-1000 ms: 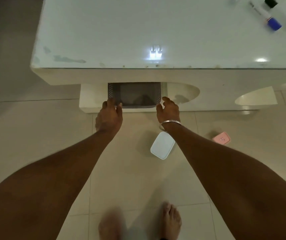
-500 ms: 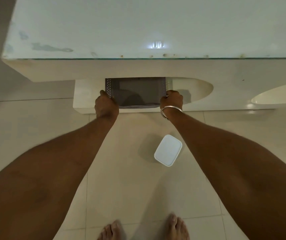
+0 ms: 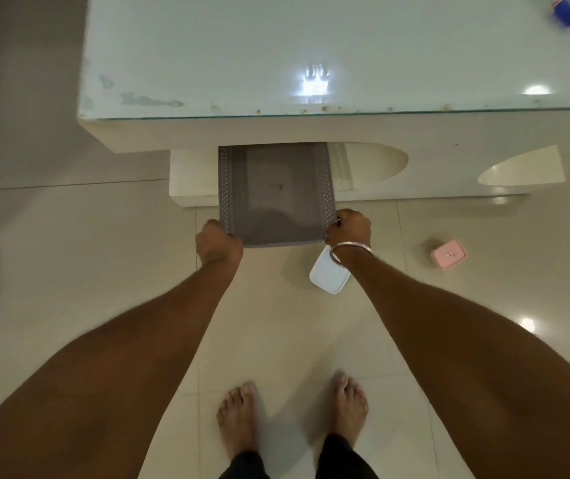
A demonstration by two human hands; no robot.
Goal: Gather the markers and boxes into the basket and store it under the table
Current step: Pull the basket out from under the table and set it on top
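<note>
A grey perforated basket sticks out from under the white table, its far end hidden beneath the tabletop; the part I see holds nothing. My left hand grips its near left corner and my right hand, with a metal bangle on the wrist, grips its near right corner. A white box lies on the floor just under my right wrist. Further right on the floor lies a small pink box. A blue marker cap shows at the tabletop's far right corner.
The table's white base has curved cut-outs to the right of the basket. My bare feet stand on the beige tiled floor in front of the table.
Both hands reached the basket's near corners and took hold, then drew it toward me, so more of it shows from under the table. The pink box and blue cap came back into view.
</note>
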